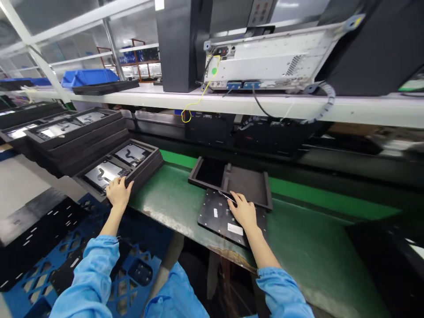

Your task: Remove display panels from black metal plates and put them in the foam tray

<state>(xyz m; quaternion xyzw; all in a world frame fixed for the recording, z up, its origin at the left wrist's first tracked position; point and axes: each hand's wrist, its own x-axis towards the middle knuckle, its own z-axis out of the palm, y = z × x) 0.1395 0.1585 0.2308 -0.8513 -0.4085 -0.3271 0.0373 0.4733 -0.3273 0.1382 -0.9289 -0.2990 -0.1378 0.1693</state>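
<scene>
My left hand (pixel 118 191) rests on the near edge of a black tray (pixel 150 164) that holds two silvery metal plates (pixel 105 173) with black cables. My right hand (pixel 243 210) lies flat on a black perforated panel (pixel 217 215) with a white label, fingertips touching a thin dark part at the panel's far edge. That panel sits on the green belt (pixel 298 247), partly against an empty black two-pocket tray (pixel 247 182) just beyond it. Both sleeves are light blue.
Stacks of black trays (pixel 74 137) with more plates stand at the left. A white shelf (pixel 251 105) above carries a grey metal chassis (pixel 271 59) with cables and blue bins (pixel 88 77). Blue pallets (pixel 132 274) and black panels (pixel 36 229) lie at lower left.
</scene>
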